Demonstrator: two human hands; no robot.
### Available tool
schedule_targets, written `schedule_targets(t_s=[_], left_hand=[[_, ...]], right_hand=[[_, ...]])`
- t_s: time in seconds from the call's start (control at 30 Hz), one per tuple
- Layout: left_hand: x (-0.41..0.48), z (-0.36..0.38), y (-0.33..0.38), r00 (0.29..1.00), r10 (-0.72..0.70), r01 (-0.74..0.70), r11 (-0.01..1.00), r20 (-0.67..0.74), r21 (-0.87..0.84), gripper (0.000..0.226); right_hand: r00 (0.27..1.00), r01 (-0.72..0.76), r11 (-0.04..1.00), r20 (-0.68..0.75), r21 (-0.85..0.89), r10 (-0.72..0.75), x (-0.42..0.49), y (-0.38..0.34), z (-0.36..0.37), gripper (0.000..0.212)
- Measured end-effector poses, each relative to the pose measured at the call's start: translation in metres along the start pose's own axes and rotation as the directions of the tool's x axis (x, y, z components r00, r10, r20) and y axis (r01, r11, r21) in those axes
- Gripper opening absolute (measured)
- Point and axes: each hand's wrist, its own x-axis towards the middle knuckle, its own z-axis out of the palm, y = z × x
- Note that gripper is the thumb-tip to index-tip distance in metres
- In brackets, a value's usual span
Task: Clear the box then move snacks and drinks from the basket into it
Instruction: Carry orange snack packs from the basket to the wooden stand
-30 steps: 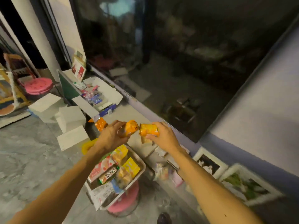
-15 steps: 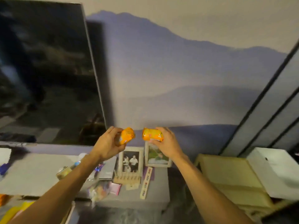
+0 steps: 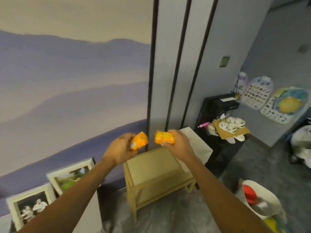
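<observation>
Two orange snack packs are held up in mid-air, side by side and not touching. The left hand (image 3: 120, 151) curls its fingers round the left pack (image 3: 139, 141), and the right hand (image 3: 178, 145) grips the right pack (image 3: 164, 137) from the side. Both packs hover over the far edge of a low tan wooden stool (image 3: 154, 167) on the floor. Near left, two framed pictures (image 3: 70, 175) lean against the mural wall. Near right sits a white tub (image 3: 269, 197) with something red inside. Far right, pale shoes (image 3: 230, 125) lie on cardboard.
</observation>
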Motion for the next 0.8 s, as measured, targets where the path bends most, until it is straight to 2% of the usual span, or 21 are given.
schedule_targets(t_s=[0.1,0.23,0.33,0.43,0.57,0.67,0.8], left_hand=[[0.051,0.039,0.034,0.998,0.04,-0.039,0.999,0.051,-0.005,0.062],[0.117,0.093,0.065,0.995,0.037,-0.033,0.998,0.09,-0.045,0.048],[0.165,0.133,0.076,0.991,0.044,-0.037,0.997,0.128,-0.063,0.037],[0.214,0.17,0.075,0.986,0.047,-0.033,0.995,0.161,-0.091,0.039],[0.278,0.212,0.068,0.981,-0.001,0.017,0.997,0.194,-0.081,0.038],[0.318,0.242,0.052,0.969,-0.084,0.099,0.994,0.231,-0.054,0.046],[0.346,0.275,0.033,0.946,-0.168,0.189,0.981,0.278,-0.05,0.05]], right_hand=[[0.997,-0.077,0.997,-0.015,-0.015,0.077,0.011,0.056,-0.029,0.045],[0.988,-0.154,0.987,-0.029,-0.049,0.153,0.03,0.111,-0.058,0.051],[0.977,-0.212,0.972,0.013,-0.106,0.214,0.065,0.154,-0.063,0.041],[0.964,-0.246,0.956,0.059,-0.161,0.258,0.102,0.195,-0.06,0.045],[0.967,-0.174,0.938,0.13,-0.3,0.221,0.162,0.239,-0.06,0.047],[0.972,-0.113,0.908,0.144,-0.405,0.185,0.214,0.282,-0.049,0.047],[0.961,-0.035,0.89,0.229,-0.455,0.155,0.274,0.347,-0.014,0.048]])
